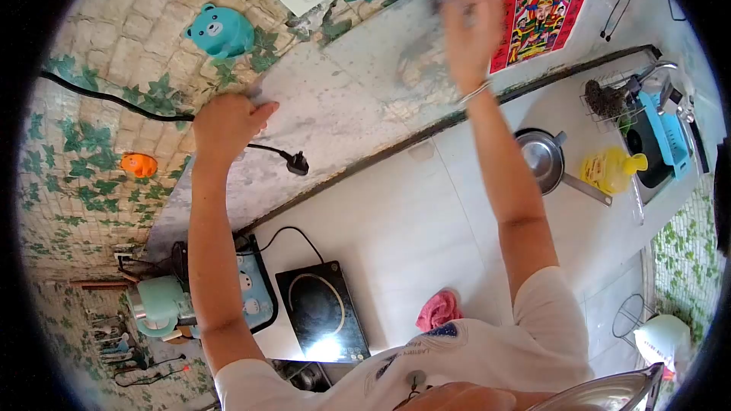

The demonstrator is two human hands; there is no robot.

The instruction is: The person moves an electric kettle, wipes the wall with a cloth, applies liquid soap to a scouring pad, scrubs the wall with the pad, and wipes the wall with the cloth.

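Head view: where is the left hand [225,128] working?

"It is showing left of centre in the frame, before the pale wall [335,99]. A black cable [114,97] is running in from the upper left edge to this hand; a cord ending in a black plug [298,163] is emerging at its lower right."

"And its fingers?"

"The thumb is pointing right, standing apart. The other fingers are curling out of sight, so I cannot tell whether they are pinching the cable."

"The right hand [470,30]?"

"It is blurring at upper centre-right, beside a red poster [542,11]. I cannot tell whether its fingers are spreading, pressing together or pinching anything."

"Lower down?"

"A black induction cooker [320,306] is sitting at lower centre-left, a pink cloth [439,310] is lying at lower centre, and a metal pan [541,161] is standing right of centre, near a yellow bottle [609,171]."
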